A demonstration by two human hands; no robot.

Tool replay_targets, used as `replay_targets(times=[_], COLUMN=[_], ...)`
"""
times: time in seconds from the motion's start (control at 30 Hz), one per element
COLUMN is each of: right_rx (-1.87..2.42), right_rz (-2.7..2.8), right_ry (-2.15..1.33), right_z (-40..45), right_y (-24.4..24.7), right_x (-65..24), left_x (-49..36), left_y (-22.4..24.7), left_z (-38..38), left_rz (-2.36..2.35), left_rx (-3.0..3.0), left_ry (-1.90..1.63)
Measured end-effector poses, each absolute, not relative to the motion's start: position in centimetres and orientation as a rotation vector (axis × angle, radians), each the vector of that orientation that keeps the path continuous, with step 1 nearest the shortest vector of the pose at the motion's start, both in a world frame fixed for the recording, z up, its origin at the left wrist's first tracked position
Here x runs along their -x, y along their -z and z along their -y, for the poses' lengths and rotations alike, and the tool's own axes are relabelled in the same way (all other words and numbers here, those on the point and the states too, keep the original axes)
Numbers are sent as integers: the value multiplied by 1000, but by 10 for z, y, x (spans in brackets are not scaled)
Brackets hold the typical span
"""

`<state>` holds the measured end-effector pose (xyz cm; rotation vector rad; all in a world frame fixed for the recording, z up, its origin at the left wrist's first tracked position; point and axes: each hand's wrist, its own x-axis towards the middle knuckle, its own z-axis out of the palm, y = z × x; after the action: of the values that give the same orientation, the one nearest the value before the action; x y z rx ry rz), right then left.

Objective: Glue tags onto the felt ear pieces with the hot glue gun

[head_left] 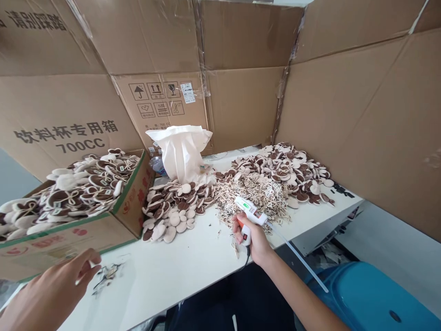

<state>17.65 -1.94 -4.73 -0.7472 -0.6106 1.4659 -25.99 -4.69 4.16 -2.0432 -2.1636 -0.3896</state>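
My right hand (254,240) is wrapped round the handle of a white hot glue gun (250,209) with an orange trigger and a lit green display. A long clear glue stick (299,257) sticks out of its back end, and a black cord hangs from the grip. Just beyond the gun lies a heap of small cream string bows (253,195). My left hand (60,287) hovers at the lower left, its fingers loosely bent, with a gap at the thumb and nothing visible in them. It is near the carton (129,207) full of brown-and-white plush pieces with bows (93,184).
Round plush pieces (175,209) lie beside the carton, and more plush pieces (285,168) pile up at the back right. A white plastic bag (182,151) stands behind. Dark scraps (106,276) lie on the white table (151,276). Cardboard walls (244,105) enclose the back; a blue stool (382,294) stands right.
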Motion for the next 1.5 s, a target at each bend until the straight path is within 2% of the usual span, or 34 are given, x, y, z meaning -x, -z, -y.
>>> replay_targets(times=[0.17, 0.3, 0.4, 0.57, 0.8, 1.03, 1.2, 1.4, 1.5], right_rx=[745, 745, 754, 752, 747, 743, 738, 737, 731], right_rz=[605, 606, 605, 605, 596, 603, 607, 634, 640], right_ry=[-1463, -1468, -1460, -1474, -1486, -1480, -1478, -1470, -1474], right_z=[21, 21, 21, 20, 18, 16, 16, 16, 16], right_y=[43, 45, 47, 46, 46, 51, 54, 55, 53], right_x=[-176, -176, -176, -175, -175, -178, -178, -178, -178], left_x=[227, 165, 119, 68, 41, 38, 56, 120, 168], left_y=[-46, -51, -45, -26, -1, 7, -7, -42, -48], left_z=[50, 47, 36, -1, -42, -29, 9, 31, 35], left_rz=[2008, 1823, 1551, 1395, 1272, 1406, 1474, 1866, 2112], left_rx=[2192, 2586, 2919, 3023, 3000, 2953, 2997, 2654, 2400], left_ry=[329, 436, 386, 416, 410, 426, 470, 537, 432])
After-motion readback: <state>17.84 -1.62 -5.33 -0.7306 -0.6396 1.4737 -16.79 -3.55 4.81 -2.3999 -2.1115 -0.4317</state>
